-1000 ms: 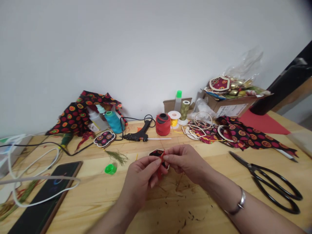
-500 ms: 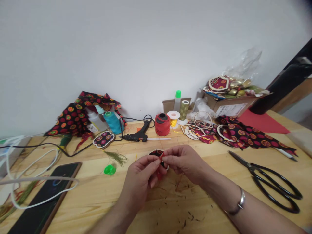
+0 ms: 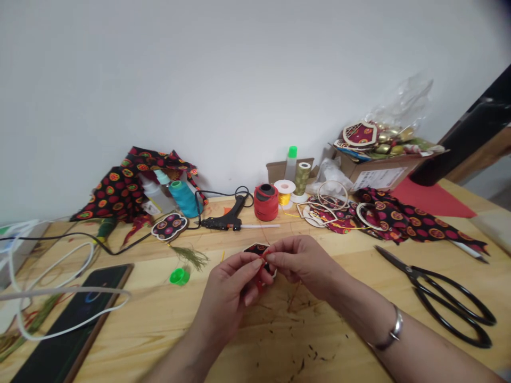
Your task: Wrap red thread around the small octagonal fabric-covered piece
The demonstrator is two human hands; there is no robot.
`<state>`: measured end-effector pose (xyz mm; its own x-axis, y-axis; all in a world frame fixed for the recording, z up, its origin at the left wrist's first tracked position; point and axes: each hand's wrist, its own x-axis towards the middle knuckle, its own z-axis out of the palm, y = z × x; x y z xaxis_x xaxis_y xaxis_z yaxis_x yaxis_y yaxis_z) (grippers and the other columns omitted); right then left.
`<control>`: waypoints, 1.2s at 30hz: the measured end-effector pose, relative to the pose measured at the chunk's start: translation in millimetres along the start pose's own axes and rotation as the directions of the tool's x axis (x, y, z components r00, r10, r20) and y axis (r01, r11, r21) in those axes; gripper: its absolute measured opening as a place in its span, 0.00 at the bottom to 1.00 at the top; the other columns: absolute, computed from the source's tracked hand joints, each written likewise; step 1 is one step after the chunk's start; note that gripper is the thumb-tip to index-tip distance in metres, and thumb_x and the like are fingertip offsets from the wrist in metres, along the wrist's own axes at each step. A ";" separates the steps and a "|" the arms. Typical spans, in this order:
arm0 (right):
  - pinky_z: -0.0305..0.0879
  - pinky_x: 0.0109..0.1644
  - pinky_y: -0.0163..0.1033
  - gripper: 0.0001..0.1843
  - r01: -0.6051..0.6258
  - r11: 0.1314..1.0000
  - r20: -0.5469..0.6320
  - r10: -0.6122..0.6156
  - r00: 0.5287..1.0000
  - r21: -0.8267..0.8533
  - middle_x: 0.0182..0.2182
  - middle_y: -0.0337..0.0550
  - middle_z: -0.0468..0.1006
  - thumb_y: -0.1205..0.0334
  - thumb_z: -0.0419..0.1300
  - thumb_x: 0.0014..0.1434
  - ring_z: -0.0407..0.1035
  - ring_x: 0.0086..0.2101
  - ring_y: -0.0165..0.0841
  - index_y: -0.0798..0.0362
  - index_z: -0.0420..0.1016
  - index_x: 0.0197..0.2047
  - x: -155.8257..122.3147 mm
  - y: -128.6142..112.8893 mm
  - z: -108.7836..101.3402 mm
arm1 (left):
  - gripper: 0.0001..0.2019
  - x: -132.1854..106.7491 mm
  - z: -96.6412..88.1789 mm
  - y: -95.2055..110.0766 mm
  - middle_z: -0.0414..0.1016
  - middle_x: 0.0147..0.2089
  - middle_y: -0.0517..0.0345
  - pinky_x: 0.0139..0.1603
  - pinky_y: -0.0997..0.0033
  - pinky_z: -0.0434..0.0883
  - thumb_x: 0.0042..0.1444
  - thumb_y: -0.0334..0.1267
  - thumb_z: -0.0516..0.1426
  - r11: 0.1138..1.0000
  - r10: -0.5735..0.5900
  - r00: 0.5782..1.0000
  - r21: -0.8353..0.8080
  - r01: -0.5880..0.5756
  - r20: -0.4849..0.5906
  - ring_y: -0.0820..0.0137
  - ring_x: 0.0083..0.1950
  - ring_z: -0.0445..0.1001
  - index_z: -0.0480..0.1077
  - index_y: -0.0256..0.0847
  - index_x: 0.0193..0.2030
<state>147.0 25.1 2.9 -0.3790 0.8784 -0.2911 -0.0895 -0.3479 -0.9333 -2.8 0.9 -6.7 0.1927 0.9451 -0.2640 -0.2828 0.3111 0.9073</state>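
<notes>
My left hand (image 3: pixel 233 287) and my right hand (image 3: pixel 301 261) meet over the middle of the wooden table (image 3: pixel 159 319). Both pinch a red tassel thread (image 3: pixel 261 271) between thumb and forefinger. Just behind the fingertips lies a small fabric-covered ornament (image 3: pixel 256 249), black with red dots and a white edge; the thread seems tied to it. A silver bangle (image 3: pixel 393 332) is on my right wrist. Thread snippets litter the wood below my hands.
Black scissors (image 3: pixel 443 298) lie at the right. A glue gun (image 3: pixel 227 219), red spool (image 3: pixel 266 202), teal spool (image 3: pixel 184 198) and patterned fabric (image 3: pixel 403 221) line the back. A phone (image 3: pixel 75 314), white cables (image 3: pixel 48 292) and green cap (image 3: pixel 179 276) are left.
Both hands stay pinched on the red thread with only small finger shifts. The view has tipped slightly.
</notes>
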 end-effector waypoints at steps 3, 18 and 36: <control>0.40 0.19 0.31 0.07 0.009 1.000 0.031 -0.010 0.999 0.013 0.16 0.35 0.67 0.63 0.58 0.47 0.50 0.15 0.20 0.59 0.71 0.25 -0.3 -0.8 -0.2 | 0.06 1.6 -0.8 -0.4 0.73 0.22 0.56 0.14 0.87 0.50 0.51 0.33 0.55 1.000 -0.006 1.000 -0.008 0.006 0.003 0.85 0.16 0.57 0.70 0.33 0.27; 0.40 0.18 0.30 0.05 0.020 0.997 0.039 -0.023 0.999 0.073 0.16 0.35 0.69 0.64 0.59 0.47 0.49 0.14 0.19 0.58 0.72 0.26 0.8 3.6 -0.7 | 0.06 1.3 -0.1 -0.7 0.72 0.21 0.56 0.14 0.85 0.50 0.47 0.35 0.58 0.996 -0.020 0.999 0.086 0.024 -0.042 0.85 0.15 0.57 0.71 0.33 0.28; 0.40 0.17 0.29 0.07 0.006 0.999 0.021 -0.007 1.000 0.038 0.17 0.36 0.68 0.63 0.59 0.46 0.49 0.15 0.19 0.59 0.72 0.27 1.3 3.5 -1.4 | 0.06 -0.2 0.5 2.8 0.73 0.21 0.55 0.13 0.86 0.50 0.49 0.35 0.56 0.999 -0.014 0.998 0.048 0.017 -0.063 0.84 0.15 0.57 0.71 0.33 0.29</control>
<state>147.4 25.5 -1.0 -0.3972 0.8739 -0.2801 -0.1267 -0.3545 -0.9264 -3.2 1.5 -3.9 0.1368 0.9451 -0.2969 -0.2336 0.3220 0.9175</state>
